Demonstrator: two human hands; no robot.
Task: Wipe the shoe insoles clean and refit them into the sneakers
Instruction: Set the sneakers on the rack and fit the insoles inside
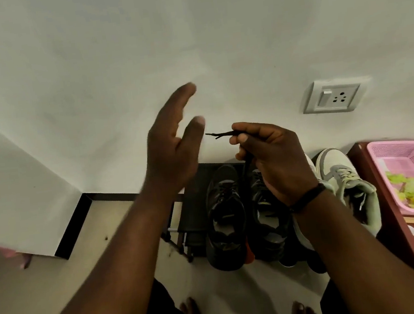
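So right now my right hand (pixel 272 154) pinches the lace ends (pixel 220 135) up high, left hand (pixel 173 145) spread and holding nothing. Black sneakers (pixel 246 217) sit straight below on the shoe rack (pixel 194 210), toes toward the wall, right hand nearer. Can't see insoles clearly.

Both forearms reach up and forward above the black sneakers (pixel 248 214). The left hand (pixel 173 145) is raised with straight, spread fingers, holding nothing. Right of it, the right hand (pixel 270 154) pinches a black shoelace (pixel 220 134), a dark band on its wrist.
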